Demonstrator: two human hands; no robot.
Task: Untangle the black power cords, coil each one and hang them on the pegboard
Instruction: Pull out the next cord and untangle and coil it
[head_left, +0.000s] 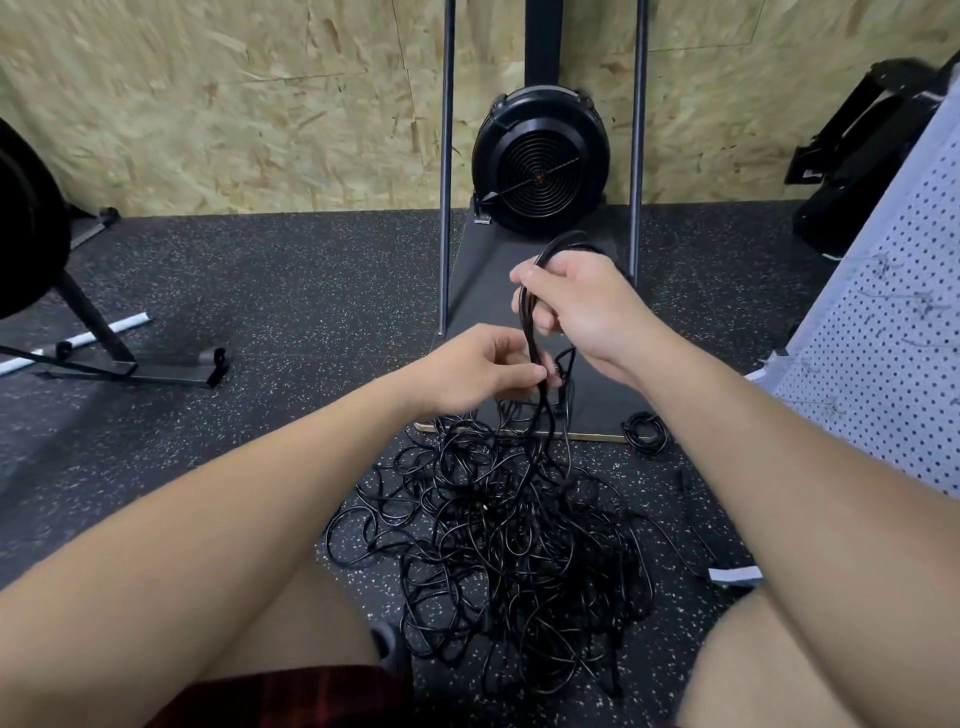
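A big tangle of black power cords (498, 540) lies on the speckled floor between my knees. My right hand (582, 306) grips a bundle of cord loops (563, 244) that arch over its top and hang down from it. My left hand (483, 369) pinches those hanging strands just below, between thumb and fingers. The strands run on down into the pile. A small coiled cord (645, 432) lies apart on the floor to the right. The white pegboard (883, 332) leans at the right edge, with thin wire hooks on it.
A black fan-wheel machine (540, 161) stands against the chipboard wall on a dark base plate (488, 280) with two upright metal rods. A black stand (104, 343) is at the left, black equipment at the upper right. A grey strap (735, 576) lies by my right knee.
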